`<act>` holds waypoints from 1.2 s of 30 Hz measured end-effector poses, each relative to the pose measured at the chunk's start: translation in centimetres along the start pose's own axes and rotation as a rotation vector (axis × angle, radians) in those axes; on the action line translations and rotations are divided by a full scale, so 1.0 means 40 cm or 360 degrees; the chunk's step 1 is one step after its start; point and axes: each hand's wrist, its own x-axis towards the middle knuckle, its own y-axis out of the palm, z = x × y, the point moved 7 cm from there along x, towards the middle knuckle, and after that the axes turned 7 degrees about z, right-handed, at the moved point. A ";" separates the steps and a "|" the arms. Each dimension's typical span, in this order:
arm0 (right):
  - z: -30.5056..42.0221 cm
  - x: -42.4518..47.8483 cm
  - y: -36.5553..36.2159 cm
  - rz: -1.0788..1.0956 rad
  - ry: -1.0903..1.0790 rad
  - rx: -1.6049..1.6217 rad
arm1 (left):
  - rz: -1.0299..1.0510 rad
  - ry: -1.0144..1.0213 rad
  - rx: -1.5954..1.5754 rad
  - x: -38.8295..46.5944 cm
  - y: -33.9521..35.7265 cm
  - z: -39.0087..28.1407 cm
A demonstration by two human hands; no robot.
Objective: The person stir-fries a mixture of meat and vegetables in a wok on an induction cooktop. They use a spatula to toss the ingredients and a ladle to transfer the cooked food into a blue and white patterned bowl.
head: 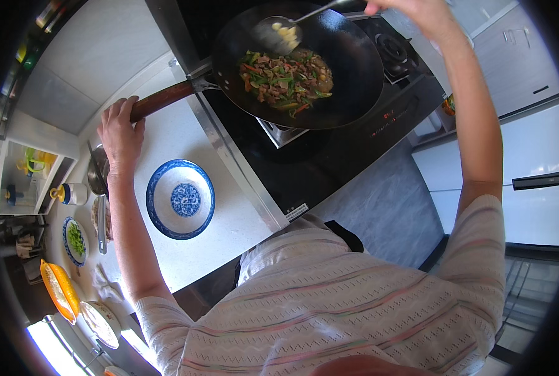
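My left hand (121, 129) is wrapped around the wooden handle (162, 99) of a dark wok (354, 80), tilted over the stove. In the wok lies a stir-fry (284, 82) of sliced meat with green and red pepper strips and some sauce. My right hand (413, 11), partly cut off by the top edge, grips a metal ladle (314, 13) whose handle runs out of view. Several pale yellow pieces, perhaps garlic, (286, 34) sit in the blurred ladle bowl, just above the food. On the white counter rests a blue-and-white dish (159, 197) with nothing in it.
The black glass cooktop (284, 162) has a second burner (392, 51) at right. Along the counter's left are a plate of chopped greens (75, 237), a yellow-lidded jar (75, 193), a metal bowl (96, 174), an orange tray (61, 291) and a white bowl (100, 324).
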 end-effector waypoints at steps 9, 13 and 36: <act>-0.031 0.057 0.039 0.0010 0.0248 0.0125 | -0.0023 0.0025 -0.0024 -0.003 0.000 0.005; -0.079 0.071 -0.005 -0.0398 0.0284 0.0238 | -0.0033 0.0045 -0.0025 0.004 0.000 -0.004; -0.358 -0.354 -0.137 -0.0971 0.0664 0.0466 | 0.0016 -0.0012 0.0039 0.001 0.007 0.002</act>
